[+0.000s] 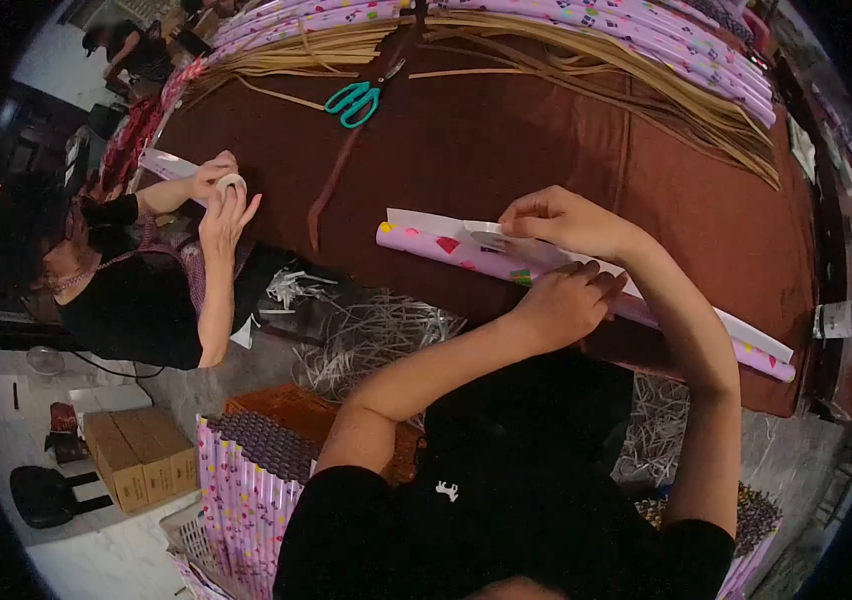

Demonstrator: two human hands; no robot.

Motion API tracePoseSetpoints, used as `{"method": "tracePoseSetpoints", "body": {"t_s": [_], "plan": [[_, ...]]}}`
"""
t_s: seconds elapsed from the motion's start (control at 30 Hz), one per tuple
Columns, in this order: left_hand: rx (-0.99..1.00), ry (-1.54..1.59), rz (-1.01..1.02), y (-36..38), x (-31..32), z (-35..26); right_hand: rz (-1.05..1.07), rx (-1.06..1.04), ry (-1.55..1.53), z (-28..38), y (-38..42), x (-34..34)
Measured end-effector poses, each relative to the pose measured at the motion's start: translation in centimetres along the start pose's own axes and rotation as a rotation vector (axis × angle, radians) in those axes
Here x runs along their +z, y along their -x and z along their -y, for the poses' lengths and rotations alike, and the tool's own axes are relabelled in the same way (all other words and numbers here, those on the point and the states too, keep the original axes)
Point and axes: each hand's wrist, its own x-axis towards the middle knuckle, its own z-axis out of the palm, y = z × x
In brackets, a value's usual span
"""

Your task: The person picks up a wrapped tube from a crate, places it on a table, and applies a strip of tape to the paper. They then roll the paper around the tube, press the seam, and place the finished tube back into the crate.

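Both hands on wrapped roll [566, 285]: left hand [566, 300] pressing flat, right hand [556, 222] pinching tape strip [501, 240]; long axis left-to-right across worktop [546, 130].

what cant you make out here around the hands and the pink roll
Head view only:
- The left hand covers part of the pink patterned roll, so its grip underneath is hidden.
- What the right hand pinches is blurred; tape or paper edge, cannot tell.
- The roll's far end is distorted near the table edge.
- The co-worker's hands hide most of a small white roll.
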Motion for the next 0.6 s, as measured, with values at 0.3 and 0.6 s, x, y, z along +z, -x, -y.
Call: {"method": "tracePoseSetpoints", "body": {"t_s": [0.3,0.6], "plan": [[0.062,0.006,-0.193,0.1,-1.1,-0.1,-0.011,-0.049,-0.101,-2.7,-0.6,0.3],[-0.775,0.217,-0.558,6.8,-5.7,4.3,-0.141,-0.370,0.399,-3.3,-1.3,1.9]]}}
